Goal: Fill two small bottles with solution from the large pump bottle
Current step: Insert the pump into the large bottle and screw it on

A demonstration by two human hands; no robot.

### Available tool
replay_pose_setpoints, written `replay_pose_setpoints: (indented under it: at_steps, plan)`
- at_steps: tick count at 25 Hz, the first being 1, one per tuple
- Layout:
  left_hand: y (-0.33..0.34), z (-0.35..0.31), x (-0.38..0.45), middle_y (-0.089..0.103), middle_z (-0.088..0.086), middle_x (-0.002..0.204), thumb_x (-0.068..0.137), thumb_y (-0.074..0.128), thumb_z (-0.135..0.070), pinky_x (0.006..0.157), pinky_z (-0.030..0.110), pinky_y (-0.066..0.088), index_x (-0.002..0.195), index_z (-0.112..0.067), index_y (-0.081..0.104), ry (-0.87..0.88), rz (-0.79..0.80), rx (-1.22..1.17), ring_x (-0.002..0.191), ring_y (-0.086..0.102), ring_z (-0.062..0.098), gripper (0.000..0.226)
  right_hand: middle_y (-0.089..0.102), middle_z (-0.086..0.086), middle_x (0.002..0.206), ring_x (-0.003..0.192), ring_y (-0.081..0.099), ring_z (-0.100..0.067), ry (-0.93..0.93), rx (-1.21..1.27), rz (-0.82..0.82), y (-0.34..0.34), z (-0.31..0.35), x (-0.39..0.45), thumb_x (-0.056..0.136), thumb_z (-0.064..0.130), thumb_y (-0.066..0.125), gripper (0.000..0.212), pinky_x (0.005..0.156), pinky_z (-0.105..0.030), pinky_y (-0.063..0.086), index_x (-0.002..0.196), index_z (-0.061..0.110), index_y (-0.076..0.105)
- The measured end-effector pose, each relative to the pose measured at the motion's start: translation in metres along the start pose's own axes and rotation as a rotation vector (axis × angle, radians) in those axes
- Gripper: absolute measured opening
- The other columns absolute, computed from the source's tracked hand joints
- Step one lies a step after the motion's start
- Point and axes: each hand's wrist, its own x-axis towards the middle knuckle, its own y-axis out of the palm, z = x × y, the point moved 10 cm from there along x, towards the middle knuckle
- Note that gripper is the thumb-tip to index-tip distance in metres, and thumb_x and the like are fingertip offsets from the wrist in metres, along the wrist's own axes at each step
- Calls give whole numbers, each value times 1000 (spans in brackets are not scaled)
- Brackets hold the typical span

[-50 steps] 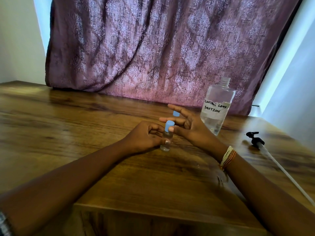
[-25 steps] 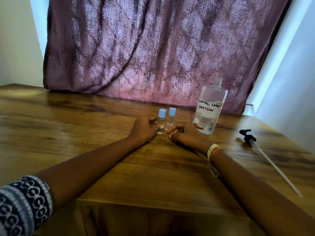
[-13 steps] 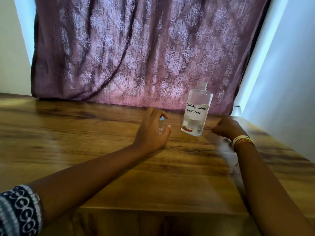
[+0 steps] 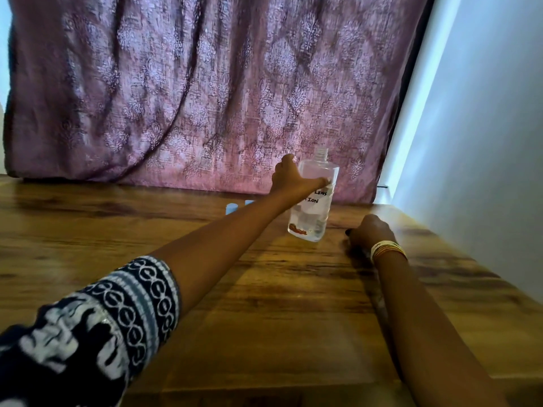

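The large clear bottle (image 4: 311, 218) with a handwritten label stands uncapped near the back of the wooden table (image 4: 279, 289), a little liquid at its bottom. My left hand (image 4: 291, 179) wraps around its upper part. To its right my right hand (image 4: 368, 230) is closed low on the table over the black pump head, of which only a small tip shows. Two small bottles with blue caps (image 4: 232, 208) stand left of the big bottle, mostly hidden behind my left forearm.
A purple patterned curtain (image 4: 205, 92) hangs right behind the table's back edge. A pale wall (image 4: 484, 142) runs along the table's right side. The table's front edge lies close below my arms.
My left hand left the small bottles and moved right onto the large bottle. My right hand went right to the pump lying on the table and closed over it.
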Motion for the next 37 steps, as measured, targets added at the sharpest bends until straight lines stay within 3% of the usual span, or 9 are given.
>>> replay_pose_setpoints:
  at_steps: [4, 6, 12, 16, 21, 24, 28, 31, 37]
  plan:
    - [18, 5, 19, 52, 13, 139, 75, 79, -35, 87, 35, 51, 145, -11, 29, -69, 120, -236, 108, 59, 24, 89, 61, -16, 82, 85, 63, -32, 49, 225, 104, 14, 7, 5, 78, 9, 71, 18, 70, -36, 56, 83, 0, 56]
    - [24, 9, 22, 54, 13, 136, 74, 81, -28, 86, 36, 53, 143, -13, 33, -59, 139, -268, 104, 60, 24, 86, 61, -17, 73, 79, 67, -33, 150, 519, 122, 19, 2, 10, 79, 3, 70, 17, 81, -45, 59, 75, 2, 53]
    - [12, 4, 15, 62, 11, 122, 62, 88, -29, 83, 41, 58, 130, -13, 48, 53, 141, -238, 103, 65, 27, 80, 63, -21, 100, 92, 65, -28, 303, 1177, 417, 54, 15, 1, 90, 1, 59, 24, 85, -35, 56, 113, -4, 54]
    - [-5, -4, -4, 64, 4, 110, 71, 83, -26, 65, 30, 56, 121, -15, 51, 79, 229, -133, 89, 66, 20, 61, 52, -20, 97, 83, 58, -28, 347, 1464, 403, 55, 19, -9, 91, -4, 57, 5, 59, -39, 62, 94, -2, 54]
    - [-37, -12, -36, 66, -5, 99, 76, 79, -23, 62, 29, 59, 116, -23, 53, 93, 311, -101, 81, 68, 12, 48, 46, -18, 92, 100, 52, -29, 380, 1644, 448, 59, 34, -21, 94, -4, 51, 10, 105, -45, 44, 84, -2, 52]
    - [-49, -14, -48, 65, -5, 97, 81, 74, -25, 70, 34, 59, 113, -25, 53, 63, 355, -57, 83, 66, 13, 39, 48, -18, 91, 105, 48, -28, 316, 1749, 451, 52, 48, -26, 94, -5, 50, 8, 105, -47, 45, 88, -2, 52]
    - [-56, -28, -48, 64, 0, 100, 88, 64, -35, 81, 36, 52, 109, -16, 61, 94, 342, -72, 91, 62, 19, 28, 53, -19, 98, 86, 59, -25, 190, 1830, 336, 14, 64, -16, 93, -6, 50, 22, 61, -42, 62, 115, -3, 49]
    - [-64, -46, -40, 65, 3, 106, 87, 67, -20, 81, 25, 52, 115, -2, 65, 181, 243, -108, 92, 62, 14, 34, 55, -18, 95, 81, 60, -23, 45, 1866, 303, -39, 88, -15, 94, -5, 52, 6, 68, -41, 61, 99, -2, 54]
    - [-65, -35, -31, 72, 21, 102, 84, 70, -13, 79, 36, 56, 106, 2, 68, 161, 198, -116, 86, 66, 24, 26, 64, -13, 77, 72, 63, -24, -277, 1762, 123, -150, 145, -20, 92, -4, 56, 3, 80, -40, 60, 92, -5, 59]
